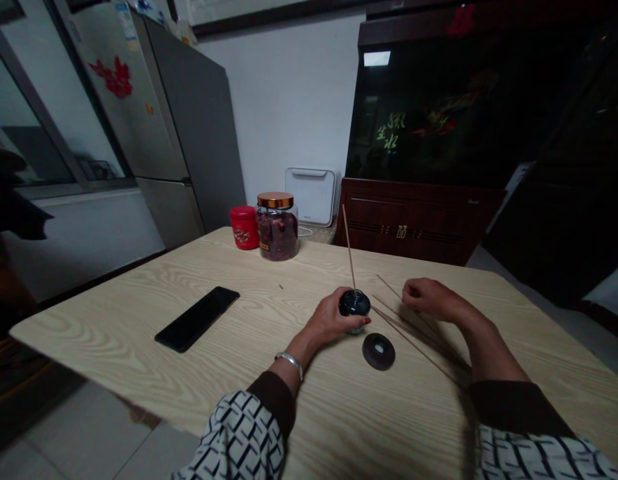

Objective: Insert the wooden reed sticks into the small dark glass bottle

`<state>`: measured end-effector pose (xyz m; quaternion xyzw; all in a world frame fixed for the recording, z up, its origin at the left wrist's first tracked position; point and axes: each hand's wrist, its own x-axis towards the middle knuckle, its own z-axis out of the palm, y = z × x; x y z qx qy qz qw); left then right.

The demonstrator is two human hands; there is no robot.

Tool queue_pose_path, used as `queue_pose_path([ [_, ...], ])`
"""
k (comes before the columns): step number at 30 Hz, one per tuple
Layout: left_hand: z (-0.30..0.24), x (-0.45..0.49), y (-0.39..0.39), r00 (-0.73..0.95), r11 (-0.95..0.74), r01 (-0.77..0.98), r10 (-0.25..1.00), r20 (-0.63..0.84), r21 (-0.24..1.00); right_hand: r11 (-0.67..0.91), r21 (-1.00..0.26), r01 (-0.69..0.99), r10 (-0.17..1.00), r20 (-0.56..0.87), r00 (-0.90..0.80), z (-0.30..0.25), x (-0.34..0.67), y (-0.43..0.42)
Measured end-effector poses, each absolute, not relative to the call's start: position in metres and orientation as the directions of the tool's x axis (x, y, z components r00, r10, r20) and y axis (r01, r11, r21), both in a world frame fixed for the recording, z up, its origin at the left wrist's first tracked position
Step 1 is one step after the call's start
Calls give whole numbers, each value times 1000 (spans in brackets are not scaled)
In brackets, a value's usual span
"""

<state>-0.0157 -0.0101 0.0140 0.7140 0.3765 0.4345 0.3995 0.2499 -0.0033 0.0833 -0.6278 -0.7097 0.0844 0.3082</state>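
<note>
My left hand [329, 321] is wrapped round a small dark bottle [354, 304] standing on the wooden table [139, 313]. One thin reed stick [349, 248] stands upright in the bottle's neck. My right hand [429, 298] hovers with its fingers curled over several more thin sticks [413, 333] lying flat on the table to the right of the bottle. Whether it pinches a stick is hidden by the fingers. A round dark lid [379, 351] with a hole in its middle lies just in front of the bottle.
A black phone [197, 318] lies on the table's left part. At the far edge stand a red tin [245, 227] and a glass jar [277, 227] with a copper lid. Behind are a grey fridge [189, 127], a white box [311, 195] and a dark cabinet [419, 220].
</note>
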Motion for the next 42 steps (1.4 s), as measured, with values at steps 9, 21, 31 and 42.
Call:
queue_pose_path([
  [9,10,-16,-7,345,-388,182,886,311,903,713,-659,238,456,694,557,148,192,-26],
  [21,11,-16,-7,344,-411,189,878,332,892,709,-667,227,528,716,457,130,153,-27],
  [31,12,-16,-8,345,-405,200,881,323,892,444,-853,275,874,480,77,115,160,-20],
  [42,12,-16,-9,360,-392,174,879,312,903,108,-219,970,969,-195,-152,79,224,-6],
])
